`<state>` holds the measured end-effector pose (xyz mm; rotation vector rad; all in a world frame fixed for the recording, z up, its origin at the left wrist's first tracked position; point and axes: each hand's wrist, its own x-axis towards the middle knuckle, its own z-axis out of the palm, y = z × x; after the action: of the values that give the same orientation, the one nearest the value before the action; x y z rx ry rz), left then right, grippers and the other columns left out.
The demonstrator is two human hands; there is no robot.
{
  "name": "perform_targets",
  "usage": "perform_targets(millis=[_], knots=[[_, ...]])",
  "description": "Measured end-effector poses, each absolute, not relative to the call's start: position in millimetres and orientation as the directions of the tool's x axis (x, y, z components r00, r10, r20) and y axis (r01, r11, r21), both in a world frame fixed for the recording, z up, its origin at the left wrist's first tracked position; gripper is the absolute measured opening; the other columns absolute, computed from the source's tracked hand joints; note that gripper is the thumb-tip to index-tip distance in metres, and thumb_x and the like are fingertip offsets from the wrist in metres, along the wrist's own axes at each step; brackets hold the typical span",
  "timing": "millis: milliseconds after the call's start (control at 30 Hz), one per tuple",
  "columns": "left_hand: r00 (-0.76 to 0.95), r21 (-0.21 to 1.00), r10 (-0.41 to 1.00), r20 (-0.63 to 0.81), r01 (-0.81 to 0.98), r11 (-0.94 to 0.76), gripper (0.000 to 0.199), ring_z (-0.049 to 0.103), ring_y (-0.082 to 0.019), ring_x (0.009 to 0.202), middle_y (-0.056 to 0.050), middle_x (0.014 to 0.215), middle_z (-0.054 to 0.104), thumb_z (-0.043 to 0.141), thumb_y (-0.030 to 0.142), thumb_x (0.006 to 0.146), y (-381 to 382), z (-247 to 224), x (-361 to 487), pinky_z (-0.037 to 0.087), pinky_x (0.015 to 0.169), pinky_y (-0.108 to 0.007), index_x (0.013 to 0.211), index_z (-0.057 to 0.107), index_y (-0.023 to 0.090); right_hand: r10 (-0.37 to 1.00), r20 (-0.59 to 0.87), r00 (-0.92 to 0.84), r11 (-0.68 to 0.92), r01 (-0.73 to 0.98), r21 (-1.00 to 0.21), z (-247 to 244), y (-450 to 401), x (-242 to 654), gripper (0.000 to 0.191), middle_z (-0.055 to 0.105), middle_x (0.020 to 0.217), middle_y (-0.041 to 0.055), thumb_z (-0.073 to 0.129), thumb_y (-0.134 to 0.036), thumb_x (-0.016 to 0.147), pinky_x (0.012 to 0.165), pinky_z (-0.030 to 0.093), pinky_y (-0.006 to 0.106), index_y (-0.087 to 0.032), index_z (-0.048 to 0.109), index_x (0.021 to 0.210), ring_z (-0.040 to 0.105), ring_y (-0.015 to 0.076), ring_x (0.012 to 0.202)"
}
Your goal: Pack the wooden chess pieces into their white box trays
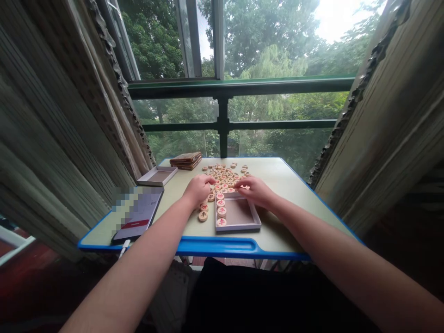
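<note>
Round wooden xiangqi pieces (225,175) with red and black characters lie in a loose heap at the middle of the small table. At the heap's left edge is my left hand (199,188), its fingers curled together; what they hold, if anything, is hidden. My right hand (255,190) reaches over the far right corner of a shallow box (259,225), its thumb and fingers closed around a piece at the heap's near right side. Several red-marked pieces (221,211) form a column along the box's left wall. Outside the box, below my left hand, sits another short line of pieces (203,216).
A phone (138,217) with a white cable (124,249) lies at the left. Behind it are a second shallow box (158,176) and a stack of brown flat boards or boxes (186,160). The table (294,203) has a raised blue edge and stands against a window between curtains.
</note>
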<state>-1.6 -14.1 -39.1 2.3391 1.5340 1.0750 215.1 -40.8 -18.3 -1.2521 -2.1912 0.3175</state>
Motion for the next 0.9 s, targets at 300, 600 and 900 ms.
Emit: perform_targets(millis=[300, 600, 900], knots=[[0.251, 0.523, 0.908, 0.335, 0.752, -0.401, 0.042, 0.06, -0.02, 0.098, -0.006, 0.1, 0.07, 0.039, 0.006, 0.066, -13, -41, -4, 0.046, 0.09, -0.033, 0.088, 0.073, 0.018, 0.868, 0.366, -0.335, 0.481, 0.746, -0.46, -18, -37, 217, 0.026, 0.071, 0.093, 0.0045, 0.049, -0.013, 0.078, 0.088, 0.043, 0.032, -0.018, 0.073, 0.088, 0.057, 0.0193, 0.094], [0.184, 0.655, 0.939, 0.289, 0.677, -0.334, 0.051, 0.055, -0.02, 0.112, -0.008, 0.122, 0.061, 0.039, 0.002, 0.069, -8, -42, -6, 0.041, 0.097, -0.03, 0.114, 0.063, 0.014, 0.835, 0.399, -0.378, 0.537, 0.716, -0.446, -27, -32, 217, 0.021, 0.07, 0.087, 0.0045, 0.053, -0.014, 0.077, 0.085, 0.044, 0.033, -0.019, 0.072, 0.081, 0.058, 0.0201, 0.09], [0.087, 0.797, 0.99, 0.109, 0.588, -0.139, 0.05, 0.064, -0.018, 0.082, -0.009, 0.1, 0.069, 0.047, -0.001, 0.059, -16, -33, -9, 0.051, 0.067, -0.025, 0.102, 0.066, 0.014, 0.749, 0.428, -0.506, 0.648, 0.693, -0.316, -25, -36, 218, 0.015, 0.069, 0.096, 0.0056, 0.057, -0.019, 0.077, 0.093, 0.034, 0.041, -0.02, 0.072, 0.076, 0.057, 0.0214, 0.095]])
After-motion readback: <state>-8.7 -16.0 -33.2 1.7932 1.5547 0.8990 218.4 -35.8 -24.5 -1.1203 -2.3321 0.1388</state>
